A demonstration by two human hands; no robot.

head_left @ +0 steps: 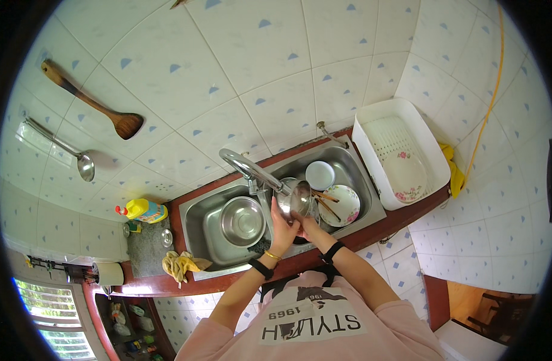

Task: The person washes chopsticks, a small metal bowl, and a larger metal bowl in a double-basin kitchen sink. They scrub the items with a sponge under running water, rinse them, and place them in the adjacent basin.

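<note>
Over the right basin of a double steel sink, my left hand [283, 231] and my right hand [306, 225] grip the near rim of a shiny metal bowl [299, 198]. The bowl is tilted directly beneath the mouth of the chrome faucet [258, 171]; whether water runs is hard to tell. Just right of it, wooden chopsticks [329, 206] lie across a floral plate [348, 207]. A white bowl [320, 175] sits behind that plate. In the left basin rests a round steel basin [243, 222], with a dark scouring pad [259, 246] near its right edge.
A white dish rack [366, 180] holding a floral plate [404, 176] stands right of the sink. Left are a yellow detergent bottle [145, 210] and a yellowish cloth [181, 266]. A wooden spatula [95, 104] and metal ladle [84, 164] hang on the tiled wall.
</note>
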